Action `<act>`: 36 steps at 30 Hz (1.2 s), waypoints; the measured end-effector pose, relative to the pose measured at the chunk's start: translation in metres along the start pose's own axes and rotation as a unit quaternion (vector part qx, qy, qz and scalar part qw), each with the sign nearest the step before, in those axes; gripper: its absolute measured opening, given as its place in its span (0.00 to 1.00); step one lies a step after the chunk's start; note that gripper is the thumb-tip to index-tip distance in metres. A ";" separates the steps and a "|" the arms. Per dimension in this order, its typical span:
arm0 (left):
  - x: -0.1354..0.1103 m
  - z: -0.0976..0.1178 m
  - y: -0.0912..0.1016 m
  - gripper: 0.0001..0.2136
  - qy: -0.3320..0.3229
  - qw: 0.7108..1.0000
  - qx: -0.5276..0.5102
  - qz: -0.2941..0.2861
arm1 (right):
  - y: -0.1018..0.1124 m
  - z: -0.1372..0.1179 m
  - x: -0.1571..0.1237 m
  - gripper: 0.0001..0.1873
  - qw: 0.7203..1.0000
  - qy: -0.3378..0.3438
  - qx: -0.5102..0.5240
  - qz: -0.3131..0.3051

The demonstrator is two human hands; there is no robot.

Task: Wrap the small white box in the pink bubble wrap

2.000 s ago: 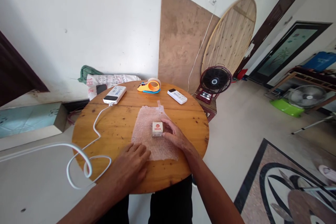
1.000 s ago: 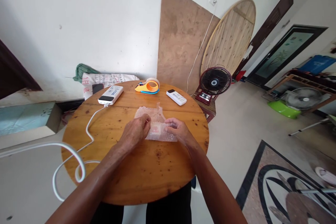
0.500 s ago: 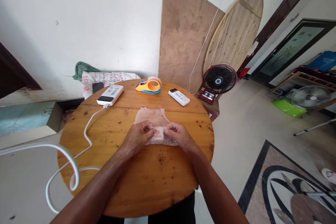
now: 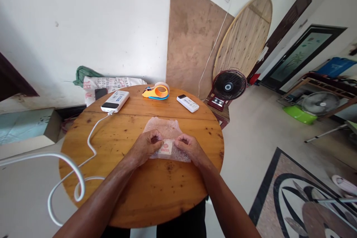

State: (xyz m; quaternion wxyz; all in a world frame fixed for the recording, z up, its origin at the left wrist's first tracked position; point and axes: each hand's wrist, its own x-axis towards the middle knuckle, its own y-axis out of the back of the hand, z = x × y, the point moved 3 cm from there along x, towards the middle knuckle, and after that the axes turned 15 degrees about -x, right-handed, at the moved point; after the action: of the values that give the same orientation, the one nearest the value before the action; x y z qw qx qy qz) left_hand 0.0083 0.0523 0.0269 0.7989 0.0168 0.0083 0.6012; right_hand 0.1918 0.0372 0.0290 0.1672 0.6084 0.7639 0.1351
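Observation:
A small pale box with red print [image 4: 166, 148] lies on a sheet of clear bubble wrap [image 4: 164, 124], which is spread on the round wooden table [image 4: 134, 186]. My left hand [image 4: 147, 145] is at the box's left side, thumb and forefinger pinched at the wrap and close against the box edge. On the other side, my right hand [image 4: 190, 148] pinches the wrap just right of the box. Whether either fingertip also touches the box, I cannot tell.
Beyond the wrap are an orange and blue tape dispenser [image 4: 156, 91], a white power bank [image 4: 187, 103] and a larger white power bank [image 4: 115, 101] with a white cable [image 4: 93, 148] trailing left. A dark red fan [image 4: 228, 85] stands on a stool past the table's right edge.
The box's printed face shows more plainly between my hands, and the wrap's far part has shifted in shape. My fingers stay at both sides of the box. The whole view has shifted slightly.

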 end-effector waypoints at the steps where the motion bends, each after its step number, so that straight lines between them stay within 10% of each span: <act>1: 0.000 -0.001 0.000 0.08 -0.002 1.000 -0.004 -0.001 | -0.001 0.000 0.000 0.15 1.000 0.002 0.011 0.001; 36: 0.000 -0.010 0.012 0.12 0.041 0.996 0.073 -0.024 | -0.001 0.003 -0.008 0.15 0.999 0.001 -0.004 -0.047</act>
State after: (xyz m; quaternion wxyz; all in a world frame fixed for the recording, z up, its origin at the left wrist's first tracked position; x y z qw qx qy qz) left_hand -0.0031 0.0562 0.0170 0.8086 0.0501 0.0851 0.5801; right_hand 0.1938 0.0293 0.0262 0.1753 0.5712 0.7911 0.1309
